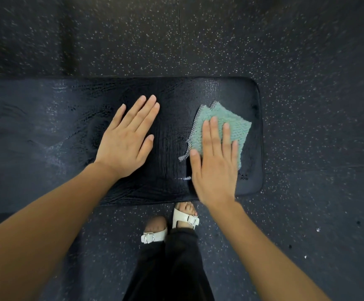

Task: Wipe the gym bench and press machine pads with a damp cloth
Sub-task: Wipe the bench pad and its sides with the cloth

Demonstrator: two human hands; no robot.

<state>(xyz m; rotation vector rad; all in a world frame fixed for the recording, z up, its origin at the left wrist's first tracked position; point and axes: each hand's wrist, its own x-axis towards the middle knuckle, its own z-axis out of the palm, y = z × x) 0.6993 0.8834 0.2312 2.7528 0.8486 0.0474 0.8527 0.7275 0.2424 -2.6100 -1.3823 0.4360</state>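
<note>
The bench pad (68, 118) runs off the left edge of the view, so only its rounded right end shows. Whatever carries it is hidden underneath. Part of its near edge is covered by the right wrist, and the far left of the view is blurred, with dark bands on the floor (306, 61) that cannot be made out. The lower part of the cloth (226, 120) lies hidden beneath the right hand (214, 166), so its full outline cannot be told. The pad's surface carries streaky glossy patches, possibly moisture, though the sheen alone does not settle it. There is one pad, one cloth, two hands and two white sandals. The cloth is pale green with a grey stitched border and lies flat on the pad near its right end. The right hand presses on it with straight fingers held close together and the thumb spread to the left, gripping nothing. The left hand (126, 137) rests palm down on the bare pad towards its middle, fingers straight and together, apart from the cloth. Below the pad, one sandal (154, 235) and the other sandal (186, 218) stand on the speckled floor, the second just at the pad's near edge, with black trousers (176, 268) above them.
</note>
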